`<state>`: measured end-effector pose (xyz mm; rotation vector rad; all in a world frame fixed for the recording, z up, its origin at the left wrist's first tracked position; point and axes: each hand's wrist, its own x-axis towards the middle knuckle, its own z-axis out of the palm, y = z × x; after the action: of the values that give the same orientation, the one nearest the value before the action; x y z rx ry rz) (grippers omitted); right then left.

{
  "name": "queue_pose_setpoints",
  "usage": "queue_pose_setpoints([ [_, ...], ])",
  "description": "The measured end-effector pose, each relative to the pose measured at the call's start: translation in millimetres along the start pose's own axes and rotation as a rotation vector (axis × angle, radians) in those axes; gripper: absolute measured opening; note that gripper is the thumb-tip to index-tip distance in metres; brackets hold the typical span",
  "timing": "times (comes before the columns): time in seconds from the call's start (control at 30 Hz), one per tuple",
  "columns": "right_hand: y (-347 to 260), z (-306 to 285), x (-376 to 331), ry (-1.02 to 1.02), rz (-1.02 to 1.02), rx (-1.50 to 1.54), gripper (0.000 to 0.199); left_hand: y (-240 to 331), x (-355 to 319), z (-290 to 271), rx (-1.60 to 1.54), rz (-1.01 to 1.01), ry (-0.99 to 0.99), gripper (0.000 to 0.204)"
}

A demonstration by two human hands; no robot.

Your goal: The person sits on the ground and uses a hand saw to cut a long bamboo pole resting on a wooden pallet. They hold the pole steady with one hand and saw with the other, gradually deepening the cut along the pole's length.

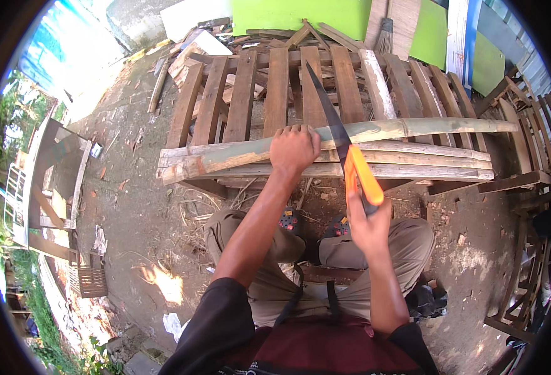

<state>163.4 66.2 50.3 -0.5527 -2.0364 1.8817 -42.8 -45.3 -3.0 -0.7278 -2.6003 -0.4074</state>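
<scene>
A long greenish-grey bamboo piece (238,151) lies crosswise over the near edge of a slatted wooden bench (278,87). My left hand (295,149) is closed over its middle from above. Just to the right, my right hand (369,219) grips the orange handle of a handsaw (333,119). The dark blade points away from me and crosses the bamboo close to my left hand; whether its teeth touch the bamboo I cannot tell. Under the bamboo run several pale weathered strips (413,170) along the bench's front.
Scrap wood (207,50) is heaped behind the bench, below a bright green panel (300,17). A broom (385,36) leans at the back. Wooden frames (519,181) stand on the right, a brown crate (88,275) on the left. A black plastic bag (428,301) lies beside my right leg.
</scene>
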Motion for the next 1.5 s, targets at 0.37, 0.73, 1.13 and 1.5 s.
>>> queue_pose_setpoints([
  [0.37, -1, -39, -89, -0.013, 0.036, -0.039, 0.020, 7, -12, 7, -0.061, -0.035, 0.077, 0.033],
  [0.73, 7, -73, -150, -0.089, -0.044, -0.277, 0.024, 6, -7, 7, -0.067, -0.014, 0.044, 0.031],
  [1.13, 24, -52, -116, -0.054, -0.104, -0.206, 0.020, 4, -1, -6, -0.043, -0.056, -0.052, 0.035],
  [1.5, 25, -16, -47, 0.016, -0.029, -0.015, 0.019, 13, 16, -22, -0.032, -0.174, -0.269, 0.045],
])
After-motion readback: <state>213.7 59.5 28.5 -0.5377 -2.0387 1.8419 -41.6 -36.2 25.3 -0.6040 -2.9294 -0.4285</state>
